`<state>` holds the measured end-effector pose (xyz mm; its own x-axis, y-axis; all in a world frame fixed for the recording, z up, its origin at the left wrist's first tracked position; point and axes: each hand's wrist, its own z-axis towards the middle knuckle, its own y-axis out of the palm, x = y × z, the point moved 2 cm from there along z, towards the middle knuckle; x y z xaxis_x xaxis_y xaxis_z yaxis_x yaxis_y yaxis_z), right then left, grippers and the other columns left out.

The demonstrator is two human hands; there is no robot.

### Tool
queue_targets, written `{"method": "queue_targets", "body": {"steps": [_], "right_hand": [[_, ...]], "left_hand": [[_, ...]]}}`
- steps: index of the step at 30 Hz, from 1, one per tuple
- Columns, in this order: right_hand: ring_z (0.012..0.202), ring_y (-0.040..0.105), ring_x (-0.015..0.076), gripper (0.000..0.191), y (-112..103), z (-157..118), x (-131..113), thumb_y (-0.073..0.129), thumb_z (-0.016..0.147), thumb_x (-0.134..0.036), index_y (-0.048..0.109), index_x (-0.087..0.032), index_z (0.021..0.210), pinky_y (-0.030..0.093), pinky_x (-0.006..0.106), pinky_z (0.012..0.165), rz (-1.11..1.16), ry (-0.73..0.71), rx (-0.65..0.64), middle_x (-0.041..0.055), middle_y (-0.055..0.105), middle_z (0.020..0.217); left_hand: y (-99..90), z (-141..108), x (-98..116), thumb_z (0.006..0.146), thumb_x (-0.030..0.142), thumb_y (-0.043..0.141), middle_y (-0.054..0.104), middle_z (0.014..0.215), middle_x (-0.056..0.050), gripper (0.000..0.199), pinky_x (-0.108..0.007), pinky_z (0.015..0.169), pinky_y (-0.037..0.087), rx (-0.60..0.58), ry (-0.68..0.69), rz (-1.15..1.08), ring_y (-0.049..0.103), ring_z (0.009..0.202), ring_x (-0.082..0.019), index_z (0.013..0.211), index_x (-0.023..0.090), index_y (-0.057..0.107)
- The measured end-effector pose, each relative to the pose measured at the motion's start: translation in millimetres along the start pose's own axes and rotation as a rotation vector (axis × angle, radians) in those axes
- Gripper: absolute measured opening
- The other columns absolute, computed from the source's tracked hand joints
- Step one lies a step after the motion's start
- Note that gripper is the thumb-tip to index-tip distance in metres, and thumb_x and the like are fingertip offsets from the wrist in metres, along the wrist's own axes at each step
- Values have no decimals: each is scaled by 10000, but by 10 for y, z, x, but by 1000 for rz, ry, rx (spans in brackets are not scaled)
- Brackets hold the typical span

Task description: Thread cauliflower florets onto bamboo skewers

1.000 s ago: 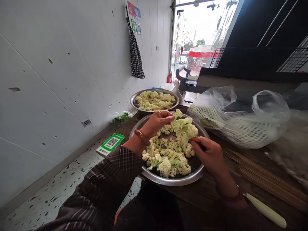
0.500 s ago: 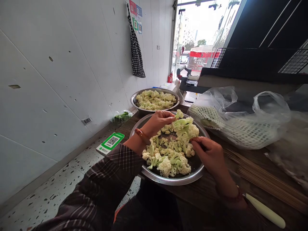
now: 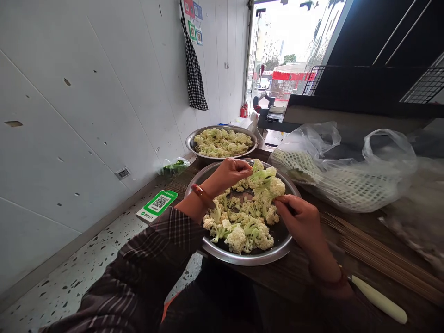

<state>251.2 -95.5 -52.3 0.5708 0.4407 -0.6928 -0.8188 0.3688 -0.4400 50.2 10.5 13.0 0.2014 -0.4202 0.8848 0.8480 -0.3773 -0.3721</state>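
Both my hands are over a round metal basin with cut cauliflower in it. My left hand reaches across the far left side, thumb and fingers pinched at the upper end of a bunch of cauliflower florets. On the lower right of that bunch, my right hand is closed, its thumb and forefinger gripping the edge. The hands partly hide where they grip, and I cannot tell whether a stick runs through the bunch. More loose cauliflower florets lie below in the basin.
Behind stands a second metal basin full of cauliflower. Thin wooden sticks and a pale-handled knife lie to the right. A clear plastic bag with netted contents sits farther back. A green QR-code sign is at left.
The small floret at my left fingertips now sits lower and closer against the larger bunch. Both hands keep nearly the same place; the view has shifted slightly.
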Motion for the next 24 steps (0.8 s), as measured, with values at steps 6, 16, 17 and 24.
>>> {"method": "queue_targets", "body": {"steps": [6, 16, 17, 24], "right_hand": [[671, 633, 176, 220, 0, 9, 35, 616, 912, -334, 720, -212, 761, 486, 285, 633, 48, 54, -30, 19, 710, 740], [586, 541, 134, 244, -6, 33, 105, 646, 903, -407, 735, -188, 842, 418, 253, 551, 270, 228, -22, -7, 630, 659], [597, 548, 136, 238, -4, 35, 111, 649, 902, -404, 741, -188, 860, 422, 254, 558, 284, 233, -15, -5, 636, 670], [603, 526, 131, 231, 14, 55, 126, 680, 875, -407, 755, -189, 855, 408, 255, 568, 371, 258, 60, -11, 617, 668]], "left_hand": [[26, 25, -8, 808, 339, 642, 495, 604, 7, 241, -276, 564, 277, -13, 62, 92, 366, 580, -98, 668, 145, 671], [200, 29, 1, 848, 487, 664, 658, 819, -32, 321, -270, 729, 458, 100, -8, -243, 569, 791, -149, 870, 175, 739], [220, 34, -11, 848, 522, 663, 667, 855, -38, 357, -271, 752, 469, 89, -18, -303, 580, 812, -149, 886, 175, 737], [294, 68, -43, 811, 594, 716, 686, 971, -56, 516, -268, 765, 491, -40, -142, -595, 619, 847, -144, 1139, 196, 694]]}}
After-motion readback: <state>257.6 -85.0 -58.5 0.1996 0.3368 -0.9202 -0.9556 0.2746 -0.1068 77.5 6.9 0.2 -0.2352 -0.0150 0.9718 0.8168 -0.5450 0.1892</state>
